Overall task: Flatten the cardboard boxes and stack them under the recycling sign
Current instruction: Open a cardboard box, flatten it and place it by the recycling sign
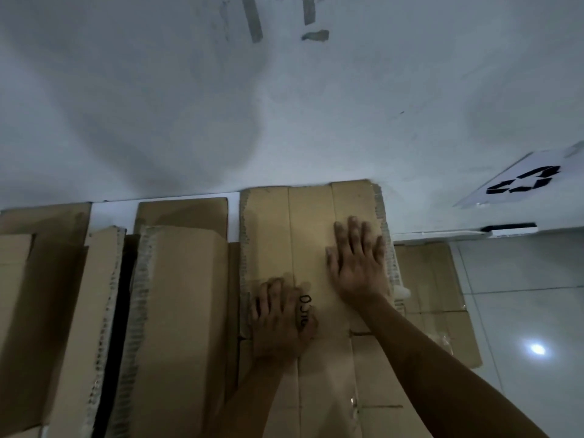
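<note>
So both hands, left hand (279, 314) and right hand (358, 260), press flat-fingered, gripping nothing, on the flattened cardboard box (311, 235) against the wall, left of the recycling sign (518, 181). Looks light, stiff but bendy; I'd grab its side edges.

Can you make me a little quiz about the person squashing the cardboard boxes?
1. True or false: both hands lie flat on the same cardboard sheet.
2. Which hand is nearer the wall: A) left hand or B) right hand?
3. Fill in: the recycling sign is on the person's ____ side.

Key: 1 true; 2 B; 3 right.
</note>
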